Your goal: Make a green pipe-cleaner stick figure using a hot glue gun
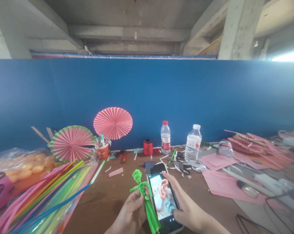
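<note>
A green pipe-cleaner figure (142, 188), with a coiled head, two arms and long strands hanging below, is pinched in my left hand (131, 208). My right hand (186, 203) grips a smartphone (164, 195) by its right side, thumb along the lower edge and a finger over the upper screen. On the lit screen are hands and a blue sleeve. The figure's strands overlap the phone's left edge. Part of my left hand's fingers is hidden behind the figure.
Colourful pipe cleaners (64, 188) lie at left beside a bag of orange balls (27, 167). Pink paper fans (113, 123), a pen cup (102, 151), a red spool (148, 148) and two bottles (193, 144) line the back. Pink paper (225, 185) and cables spread at right.
</note>
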### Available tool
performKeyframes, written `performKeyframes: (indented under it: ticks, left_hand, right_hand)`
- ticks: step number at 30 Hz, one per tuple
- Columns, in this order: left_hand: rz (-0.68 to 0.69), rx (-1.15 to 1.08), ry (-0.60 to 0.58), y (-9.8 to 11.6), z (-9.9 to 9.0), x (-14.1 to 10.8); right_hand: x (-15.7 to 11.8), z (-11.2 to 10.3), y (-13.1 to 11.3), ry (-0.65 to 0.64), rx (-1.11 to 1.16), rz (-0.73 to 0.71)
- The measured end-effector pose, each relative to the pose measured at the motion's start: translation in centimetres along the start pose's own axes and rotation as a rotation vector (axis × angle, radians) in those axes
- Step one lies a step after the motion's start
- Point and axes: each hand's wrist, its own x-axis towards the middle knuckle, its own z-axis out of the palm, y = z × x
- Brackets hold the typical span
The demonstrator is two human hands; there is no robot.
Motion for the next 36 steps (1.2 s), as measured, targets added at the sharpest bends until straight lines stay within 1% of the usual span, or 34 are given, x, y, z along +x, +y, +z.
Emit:
performKeyframes:
  ticks: [4, 10, 19, 36]
  left_hand:
    - [0.003, 0.002, -0.013, 0.1, 0.19, -0.01]
    - [-0.008, 0.002, -0.007, 0.15, 0.16, -0.07]
    - [0.006, 0.009, -0.017, 0.0, -0.19, 0.08]
    - [-0.012, 0.002, 0.027, 0.02, -0.21, -0.03]
  right_hand:
    - [-0.13, -0.22, 0.06, -0.028, -0.012, 0.043]
    - [-0.01, -0.31, -0.04, -0.036, -0.031, 0.031]
    - [-0.15, -0.06, 0.38, -0.015, -0.036, 0.017]
    - [0.04, -0.01, -0.15, 0.019, -0.002, -0.04]
